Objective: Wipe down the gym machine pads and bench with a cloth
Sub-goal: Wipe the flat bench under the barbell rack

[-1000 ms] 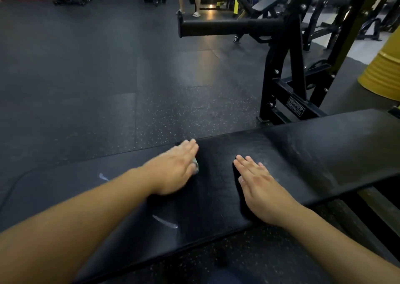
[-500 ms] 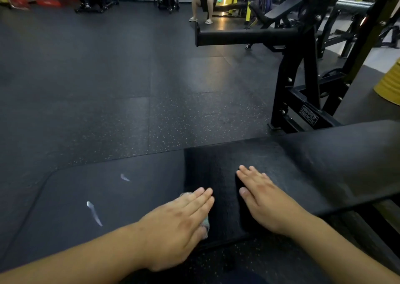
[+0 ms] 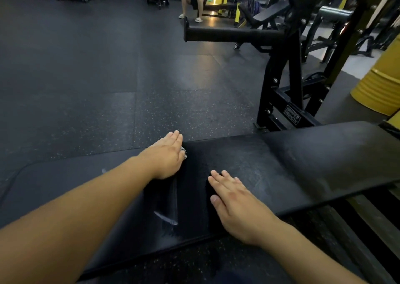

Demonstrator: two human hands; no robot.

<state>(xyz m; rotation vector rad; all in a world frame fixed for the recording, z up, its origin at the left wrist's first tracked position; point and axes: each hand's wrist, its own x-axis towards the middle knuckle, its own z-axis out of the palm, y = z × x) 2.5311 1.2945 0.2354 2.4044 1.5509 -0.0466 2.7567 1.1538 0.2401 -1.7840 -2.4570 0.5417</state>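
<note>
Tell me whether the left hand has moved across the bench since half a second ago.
Yes. The left hand, pressing the cloth, slid from the bench's near edge to its far edge; the right hand stayed put.

Bench point(image 3: 292, 164): black padded upholstery, smooth vinyl-like skin with a dull sheen, scuffed grey in patches right of centre and carrying pale streaks near its front edge. Cloth point(image 3: 184, 153): only a small pale, crumpled fabric edge shows beside the left hand point(image 3: 166, 158). Floor point(image 3: 108, 78): matt dark rubber tiles, finely speckled; machine frame point(image 3: 279, 84): black painted metal, semi-gloss, with bright bolt heads; drum point(image 3: 381, 88): glossy yellow ribbed metal.
</note>
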